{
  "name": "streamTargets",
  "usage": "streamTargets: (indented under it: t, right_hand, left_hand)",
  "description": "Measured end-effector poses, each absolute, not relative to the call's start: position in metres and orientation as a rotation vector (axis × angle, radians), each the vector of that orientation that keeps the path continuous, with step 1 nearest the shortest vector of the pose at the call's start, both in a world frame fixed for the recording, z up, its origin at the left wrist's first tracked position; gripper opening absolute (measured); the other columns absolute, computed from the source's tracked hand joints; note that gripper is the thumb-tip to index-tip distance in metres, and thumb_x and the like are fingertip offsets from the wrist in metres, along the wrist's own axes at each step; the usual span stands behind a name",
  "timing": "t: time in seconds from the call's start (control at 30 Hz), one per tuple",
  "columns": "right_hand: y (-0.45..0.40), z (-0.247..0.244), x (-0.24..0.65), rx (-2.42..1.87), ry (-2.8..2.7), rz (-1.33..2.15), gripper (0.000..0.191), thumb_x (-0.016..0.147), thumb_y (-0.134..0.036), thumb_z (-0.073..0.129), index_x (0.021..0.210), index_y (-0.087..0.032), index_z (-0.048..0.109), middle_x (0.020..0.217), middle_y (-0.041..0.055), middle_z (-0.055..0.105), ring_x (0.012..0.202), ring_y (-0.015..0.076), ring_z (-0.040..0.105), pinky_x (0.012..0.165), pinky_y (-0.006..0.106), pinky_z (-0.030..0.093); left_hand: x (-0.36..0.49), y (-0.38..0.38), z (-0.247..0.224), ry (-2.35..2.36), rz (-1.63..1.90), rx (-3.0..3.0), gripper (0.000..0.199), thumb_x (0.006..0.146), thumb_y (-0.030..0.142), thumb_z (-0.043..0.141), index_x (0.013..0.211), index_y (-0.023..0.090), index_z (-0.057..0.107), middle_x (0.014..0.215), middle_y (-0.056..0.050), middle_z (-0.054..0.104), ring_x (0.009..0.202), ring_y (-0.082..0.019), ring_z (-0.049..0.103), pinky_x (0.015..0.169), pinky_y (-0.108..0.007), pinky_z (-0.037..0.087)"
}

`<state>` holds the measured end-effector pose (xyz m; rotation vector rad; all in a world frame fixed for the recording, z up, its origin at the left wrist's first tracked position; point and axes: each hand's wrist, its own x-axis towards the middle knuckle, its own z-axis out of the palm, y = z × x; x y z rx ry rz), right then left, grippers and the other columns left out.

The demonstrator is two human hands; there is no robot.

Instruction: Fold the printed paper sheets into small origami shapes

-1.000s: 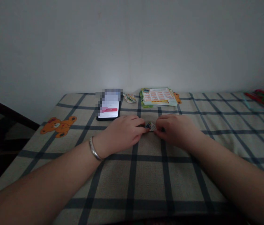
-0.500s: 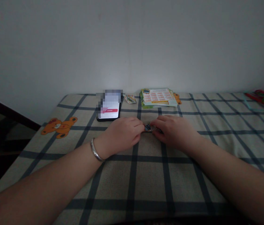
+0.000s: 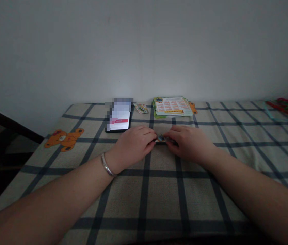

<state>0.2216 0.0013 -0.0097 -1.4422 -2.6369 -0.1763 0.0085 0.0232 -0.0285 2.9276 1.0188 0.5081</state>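
Small multicoloured paper piece (image 3: 160, 139); pinched between hands (image 3: 137, 144); ends hidden

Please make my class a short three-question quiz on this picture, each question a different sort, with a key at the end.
1. Multiple choice: the teddy bear figure at left is mainly A) blue, B) orange, C) green.
2. True or false: the phone lies left of the card stack.
3. Open: what are the left hand and right hand both holding?

Key: 1. B. 2. True. 3. A small printed piece, apparently paper.
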Motion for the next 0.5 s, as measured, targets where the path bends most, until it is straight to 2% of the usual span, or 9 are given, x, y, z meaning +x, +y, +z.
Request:
streamTargets:
  t: [0.17, 0.37, 0.43, 0.5]
  right_hand:
    - [0.0007, -0.0111, 0.2202, -1.386, -2.585, -0.023, 0.027, 0.089, -0.028, 0.051, 0.109, -0.022, 0.069, 0.098, 0.0041, 0.070, 0.082, 0.0193, 0.063, 0.060, 0.029, 0.034]
    - [0.0021, -0.0111, 0.2179, -1.352, -2.510, 0.255, 0.025, 0.086, -0.026, 0.054, 0.104, -0.021, 0.071, 0.089, 0.0041, 0.070, 0.075, 0.0168, 0.060, 0.064, 0.028, 0.038]
    - [0.0020, -0.0114, 0.2169, -1.332, -2.482, 0.308, 0.024, 0.087, -0.025, 0.054, 0.104, -0.020, 0.071, 0.087, 0.0042, 0.069, 0.073, 0.0162, 0.059, 0.064, 0.028, 0.038]
    - [0.0016, -0.0117, 0.2162, -1.297, -2.470, 0.353, 0.023, 0.088, -0.025, 0.054, 0.101, -0.019, 0.071, 0.084, 0.0038, 0.069, 0.072, 0.0156, 0.058, 0.064, 0.028, 0.038]
  left_hand:
    - [0.0087, 0.0214, -0.0275, 1.039, 0.603, 2.815, 0.021, 0.096, 0.027, 0.049, 0.098, 0.014, 0.065, 0.101, -0.007, 0.068, 0.100, -0.022, 0.062, 0.092, -0.038, 0.050]
    - [0.0095, 0.0214, -0.0279, 1.194, 0.658, 2.602, 0.013, 0.091, 0.028, 0.058, 0.092, 0.019, 0.066, 0.092, -0.002, 0.069, 0.090, -0.021, 0.064, 0.081, -0.035, 0.049]
    - [0.0103, 0.0223, -0.0291, 1.222, 0.678, 2.508, 0.008, 0.090, 0.026, 0.060, 0.093, 0.020, 0.065, 0.091, -0.001, 0.069, 0.089, -0.020, 0.064, 0.079, -0.033, 0.049]
    - [0.0110, 0.0230, -0.0301, 1.197, 0.740, 2.408, 0.015, 0.086, 0.020, 0.062, 0.102, 0.020, 0.062, 0.094, 0.000, 0.070, 0.089, -0.017, 0.065, 0.080, -0.031, 0.049]
